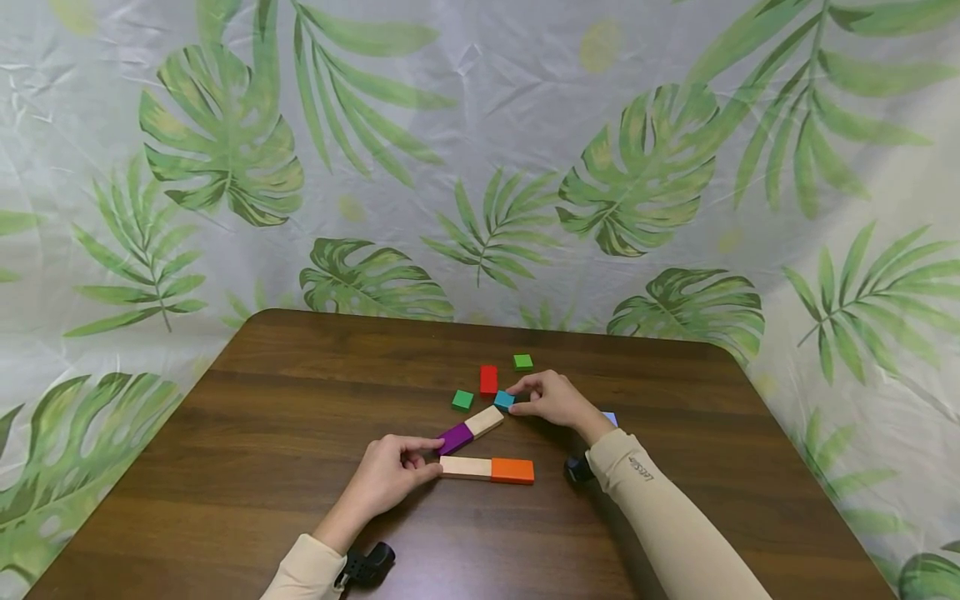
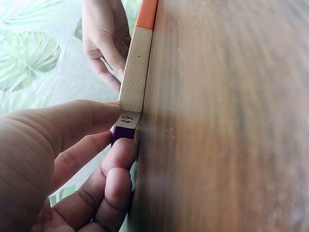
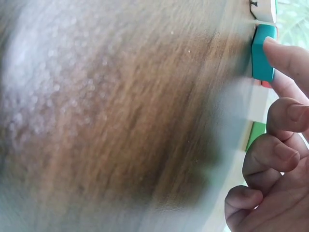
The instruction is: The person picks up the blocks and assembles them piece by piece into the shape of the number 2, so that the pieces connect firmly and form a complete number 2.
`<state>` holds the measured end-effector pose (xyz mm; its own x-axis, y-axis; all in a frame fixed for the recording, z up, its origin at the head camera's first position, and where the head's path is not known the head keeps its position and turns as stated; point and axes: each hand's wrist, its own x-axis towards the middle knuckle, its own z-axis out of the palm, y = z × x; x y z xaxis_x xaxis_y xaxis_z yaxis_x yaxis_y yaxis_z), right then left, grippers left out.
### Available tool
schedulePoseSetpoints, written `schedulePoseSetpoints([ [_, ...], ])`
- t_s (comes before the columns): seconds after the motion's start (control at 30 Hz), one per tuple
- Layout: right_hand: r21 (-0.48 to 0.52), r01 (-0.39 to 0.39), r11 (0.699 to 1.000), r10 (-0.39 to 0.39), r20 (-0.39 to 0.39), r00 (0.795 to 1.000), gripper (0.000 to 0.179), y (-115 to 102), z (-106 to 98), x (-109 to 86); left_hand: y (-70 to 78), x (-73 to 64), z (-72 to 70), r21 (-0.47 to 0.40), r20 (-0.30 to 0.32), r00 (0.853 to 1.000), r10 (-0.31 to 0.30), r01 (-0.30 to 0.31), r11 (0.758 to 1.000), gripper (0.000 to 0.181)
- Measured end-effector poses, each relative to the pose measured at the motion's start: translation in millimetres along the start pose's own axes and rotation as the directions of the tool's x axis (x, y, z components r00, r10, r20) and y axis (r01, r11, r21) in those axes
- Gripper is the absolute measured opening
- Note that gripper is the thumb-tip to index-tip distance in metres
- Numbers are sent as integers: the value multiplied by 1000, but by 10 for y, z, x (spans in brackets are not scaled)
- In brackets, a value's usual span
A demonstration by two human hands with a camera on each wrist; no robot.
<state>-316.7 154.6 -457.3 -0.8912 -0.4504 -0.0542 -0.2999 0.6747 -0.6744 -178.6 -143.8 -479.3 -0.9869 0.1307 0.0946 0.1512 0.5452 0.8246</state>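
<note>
My right hand (image 1: pixel 553 398) pinches a small teal block (image 1: pixel 504 401) between thumb and index finger, right by the far end of a plain wooden block (image 1: pixel 484 422). In line with that wooden block lies a purple block (image 1: pixel 455 438), slanting down to the left. My left hand (image 1: pixel 392 472) touches the purple block's near end with its index finger. Its thumb is at the left end of another plain wooden block (image 1: pixel 465 467), which adjoins an orange block (image 1: pixel 512 472). The left wrist view shows the number 49 on a wooden end face (image 2: pixel 127 119).
Beyond the teal block lie a red block (image 1: pixel 489 381), a green block (image 1: pixel 462 401) and a lighter green block (image 1: pixel 522 362). A pale blue piece (image 1: pixel 610 418) shows partly behind the right wrist. A leaf-patterned curtain (image 1: pixel 495 167) hangs behind the brown table (image 1: pixel 225 467).
</note>
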Motion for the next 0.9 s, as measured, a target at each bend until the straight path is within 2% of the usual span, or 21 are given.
schedulePoseSetpoints([
  [0.67, 11, 9, 1000, -9, 27, 1000, 30, 0, -9, -15, 17, -3, -6, 4, 3, 1000, -20, 20, 1000, 29],
  [0.9, 3, -3, 1000, 3, 28, 1000, 29, 3, -7, -8, 18, -16, -6, 9, -4, 1000, 4, -4, 1000, 28],
])
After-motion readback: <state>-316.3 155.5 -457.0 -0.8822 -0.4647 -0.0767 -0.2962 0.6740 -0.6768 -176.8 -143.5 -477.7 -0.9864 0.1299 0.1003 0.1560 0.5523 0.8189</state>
